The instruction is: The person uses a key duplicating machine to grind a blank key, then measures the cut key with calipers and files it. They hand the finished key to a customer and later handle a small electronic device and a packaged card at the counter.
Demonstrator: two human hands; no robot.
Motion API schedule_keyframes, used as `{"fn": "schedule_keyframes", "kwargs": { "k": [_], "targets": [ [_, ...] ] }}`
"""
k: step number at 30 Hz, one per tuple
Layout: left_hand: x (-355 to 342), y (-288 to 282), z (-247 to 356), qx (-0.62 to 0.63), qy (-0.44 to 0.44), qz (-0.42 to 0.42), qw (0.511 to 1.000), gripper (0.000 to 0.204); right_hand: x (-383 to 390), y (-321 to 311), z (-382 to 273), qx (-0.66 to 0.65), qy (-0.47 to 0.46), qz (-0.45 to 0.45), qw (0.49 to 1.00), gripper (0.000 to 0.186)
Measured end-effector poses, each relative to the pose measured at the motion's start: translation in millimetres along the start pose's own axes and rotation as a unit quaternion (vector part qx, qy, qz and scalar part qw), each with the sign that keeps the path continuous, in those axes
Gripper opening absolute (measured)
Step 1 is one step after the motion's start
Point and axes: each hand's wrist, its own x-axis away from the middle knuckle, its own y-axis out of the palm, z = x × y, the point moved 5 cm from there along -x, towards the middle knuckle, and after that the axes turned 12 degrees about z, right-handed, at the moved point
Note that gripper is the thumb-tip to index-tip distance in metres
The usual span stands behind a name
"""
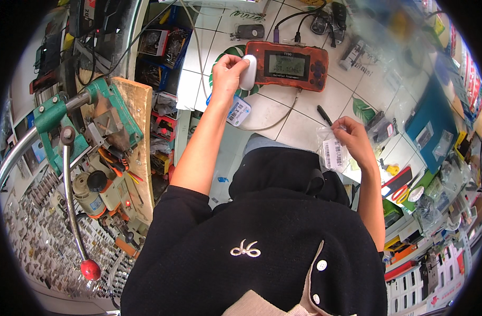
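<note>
Between the thumb and fingers of my left hand (228, 76) is a smooth white oval fob (248, 73), held upright at the left end of an orange handheld programmer (259, 67) with a lit screen. My right hand (354, 139), farther right and nearer to me, pinches the top of a small see-through plastic bag (333, 152) with a white barcode label. What is inside the bag I cannot make out. A short black stick-like piece (323, 115) lies just beyond that hand. Below my left hand is a blue-and-white labelled package (238, 111), partly covered by my wrist.
Cables run from the programmer across the white tiled-pattern tabletop (272, 108). Dark key fobs (328, 21) and a dark grey box (250, 31) lie at the back. Scissors (401, 194) and a blue mat (433, 126) are at right. A green key-cutting machine (88, 126) with a red-knobbed lever stands left.
</note>
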Motion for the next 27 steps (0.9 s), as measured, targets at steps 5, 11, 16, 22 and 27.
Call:
{"fn": "schedule_keyframes", "kwargs": {
  "k": [5,11,16,22,27],
  "targets": [
    [2,0,-2,-0.022,-0.013,-0.004,1.0,0.015,2,-2,-2,0.013,0.003,0.005,1.0,0.014],
    [8,-4,1,0.022,-0.048,-0.031,0.998,0.016,2,-3,-2,0.03,-0.002,-0.001,1.0,0.02],
    [14,-7,4,0.003,-0.028,-0.057,0.998,0.026,1,-4,3,0.028,0.002,0.0,1.0,0.019],
    [13,-6,1,-0.013,0.007,-0.057,0.998,0.034,2,-5,2,0.033,-0.003,0.004,0.999,0.02],
    [11,-6,-1,-0.008,-0.008,-0.055,0.998,0.033,1,-3,-1,-0.001,0.0,0.01,1.0,0.012]
  ]
}}
